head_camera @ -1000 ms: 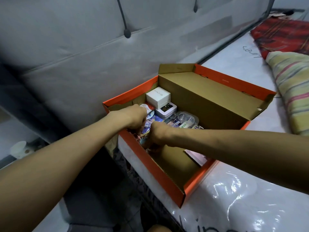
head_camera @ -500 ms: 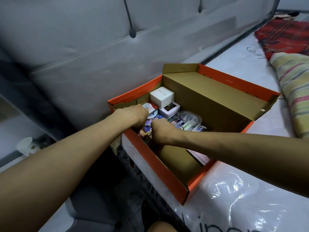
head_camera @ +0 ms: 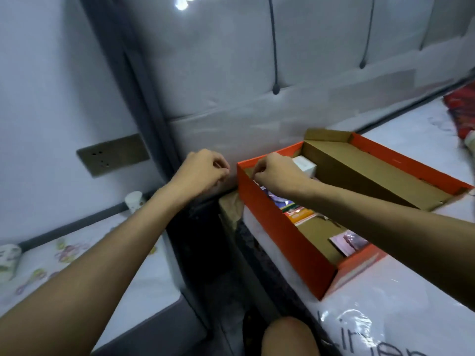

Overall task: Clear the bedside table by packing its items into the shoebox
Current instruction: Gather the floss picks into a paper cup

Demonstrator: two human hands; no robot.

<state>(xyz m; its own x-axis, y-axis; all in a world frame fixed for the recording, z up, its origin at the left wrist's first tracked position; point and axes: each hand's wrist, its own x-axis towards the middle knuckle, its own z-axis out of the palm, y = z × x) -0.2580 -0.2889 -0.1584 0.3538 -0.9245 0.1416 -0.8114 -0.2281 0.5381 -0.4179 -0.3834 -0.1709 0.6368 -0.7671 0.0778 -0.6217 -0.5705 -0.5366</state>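
Observation:
The orange shoebox (head_camera: pixel 282 237) sits open on the plastic-wrapped mattress, its lid (head_camera: pixel 365 165) folded back. Inside lie a small white box (head_camera: pixel 307 166), coloured packets (head_camera: pixel 295 209) and a pink card (head_camera: pixel 349 242). My right hand (head_camera: pixel 279 173) hovers over the box's far left corner, fingers loosely curled, with nothing visible in it. Left of the box my left hand (head_camera: pixel 204 170) hangs in the air with loosely curled fingers, holding nothing I can see. At lower left is the white bedside table (head_camera: pixel 146 273), bearing two cups (head_camera: pixel 134 201) (head_camera: pixel 9 255) and small coloured rings (head_camera: pixel 69 253).
A padded grey headboard (head_camera: pixel 257 86) rises behind the box. On the wall to the left is a socket plate (head_camera: pixel 113 154). A dark gap (head_camera: pixel 205 240) separates table and bed. My knee (head_camera: pixel 290 337) shows at the bottom. Red fabric (head_camera: pixel 460 109) lies at far right.
Both hands have come up out of the shoebox; the left one has moved left, clear of the box. My view has swung left, bringing the bedside table into sight.

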